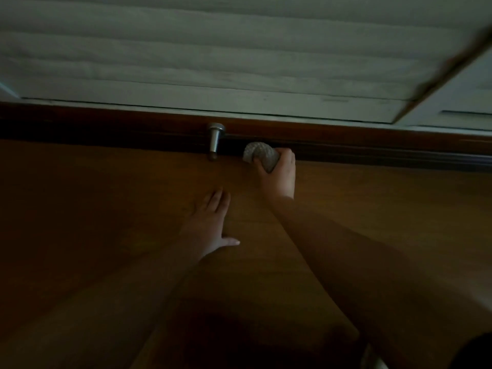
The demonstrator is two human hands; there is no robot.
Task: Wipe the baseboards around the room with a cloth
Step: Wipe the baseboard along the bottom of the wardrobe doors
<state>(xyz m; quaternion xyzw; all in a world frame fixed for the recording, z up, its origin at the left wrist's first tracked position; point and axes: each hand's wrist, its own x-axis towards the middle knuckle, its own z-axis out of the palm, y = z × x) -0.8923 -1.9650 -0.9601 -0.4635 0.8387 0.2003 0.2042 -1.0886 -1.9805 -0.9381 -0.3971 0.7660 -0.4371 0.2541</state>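
A dark wooden baseboard (359, 141) runs across the view where the wooden floor meets the wall. My right hand (279, 177) grips a bunched grey textured cloth (259, 154) and holds it against the foot of the baseboard, just right of a metal door stop. My left hand (210, 222) lies flat on the floor with fingers straight and thumb spread, nearer to me and a little left of the cloth. The room is dim and the picture is slightly blurred.
A silver metal door stop (215, 139) sticks out from the baseboard to the left of the cloth. Above the baseboard is a white louvred panel (213, 49), with a white door edge (452, 97) at the upper right. Wooden floor (93, 209) spreads to both sides.
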